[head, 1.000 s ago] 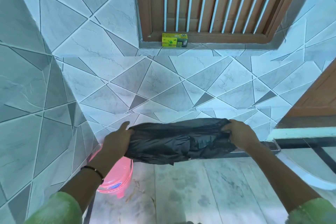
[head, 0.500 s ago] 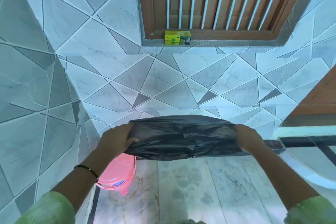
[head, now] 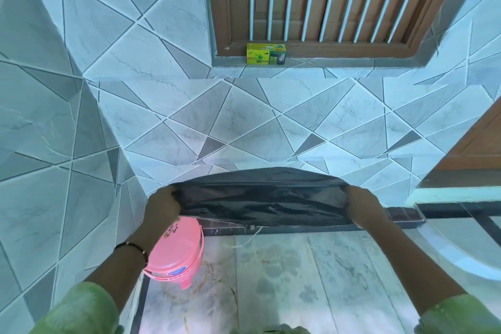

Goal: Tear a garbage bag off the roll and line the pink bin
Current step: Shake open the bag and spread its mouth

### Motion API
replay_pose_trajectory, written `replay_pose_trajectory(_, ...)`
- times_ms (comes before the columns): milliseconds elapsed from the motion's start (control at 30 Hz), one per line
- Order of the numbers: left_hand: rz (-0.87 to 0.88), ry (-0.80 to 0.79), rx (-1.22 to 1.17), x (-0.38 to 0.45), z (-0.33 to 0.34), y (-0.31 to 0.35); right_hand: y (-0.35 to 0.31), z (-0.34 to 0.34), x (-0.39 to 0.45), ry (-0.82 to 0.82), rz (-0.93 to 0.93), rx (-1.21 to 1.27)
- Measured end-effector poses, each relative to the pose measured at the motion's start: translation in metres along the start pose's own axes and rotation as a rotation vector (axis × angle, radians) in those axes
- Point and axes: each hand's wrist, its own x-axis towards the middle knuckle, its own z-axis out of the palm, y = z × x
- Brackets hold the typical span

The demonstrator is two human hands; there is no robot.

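Observation:
A black garbage bag point(head: 261, 199) is stretched wide and taut between both hands, at about waist height in front of the tiled wall. My left hand point(head: 162, 206) grips its left end and my right hand point(head: 362, 205) grips its right end. The pink bin point(head: 177, 251) stands on the floor below my left wrist, in the corner by the wall, with its lid on. My left forearm hides part of it. No roll is visible.
A yellow-green box of bin bags point(head: 266, 54) sits on the window ledge above, under the barred wooden window point(head: 325, 0). Tiled walls close in on the left and ahead. A wooden door point(head: 477, 141) and a dark threshold strip point(head: 406, 218) lie to the right. Marble floor below.
The hands have moved apart, pulling the crumpled bag out flat and wide. The view has tilted so more of the pink bin shows beneath my left wrist.

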Motion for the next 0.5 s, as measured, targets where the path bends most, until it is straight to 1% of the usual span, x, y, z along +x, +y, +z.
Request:
replay_pose_trajectory(67, -0.210, -0.036, -0.444, 0.003, 0.004, 0.009, -0.009, 0.003, 0.001, -0.016, -0.015, 0.033)
replay_pose_trajectory(100, -0.286, -0.036, -0.600, 0.004, 0.006, 0.014, -0.014, 0.006, 0.002, -0.021, -0.025, 0.050)
replay_pose_trajectory(133, -0.300, -0.022, -0.652, 0.005, 0.009, 0.017, -0.018, 0.006, 0.001, -0.021, -0.025, 0.065)
replay_pose_trajectory(167, -0.235, 0.012, -0.561, 0.004, 0.010, 0.019, -0.020, 0.007, 0.001, -0.012, -0.020, 0.084)
replay_pose_trajectory(233, -0.024, 0.051, -0.152, 0.002, 0.007, 0.016, -0.019, 0.005, 0.001, 0.021, 0.023, 0.109)
replay_pose_trajectory(267, 0.067, 0.032, 0.056, 0.001, 0.006, 0.012, -0.017, 0.003, 0.000, 0.026, 0.054, 0.109)
replay_pose_trajectory(300, 0.134, -0.012, 0.245, 0.001, 0.005, 0.005, -0.013, 0.001, 0.000, 0.021, 0.077, 0.103)
replay_pose_trajectory(367, 0.161, -0.163, 0.560, 0.000, 0.006, -0.006, -0.013, -0.002, -0.002, -0.021, 0.093, 0.121)
replay_pose_trajectory(433, 0.177, -0.260, 0.753, 0.002, 0.005, -0.006, -0.021, -0.006, -0.004, -0.065, 0.061, 0.103)
replay_pose_trajectory(467, 0.194, -0.266, 0.793, 0.003, 0.000, 0.004, -0.028, -0.012, -0.003, -0.063, 0.026, 0.065)
replay_pose_trajectory(500, 0.204, -0.231, 0.798, 0.007, -0.006, 0.017, -0.035, -0.021, 0.001, -0.027, -0.004, 0.035)
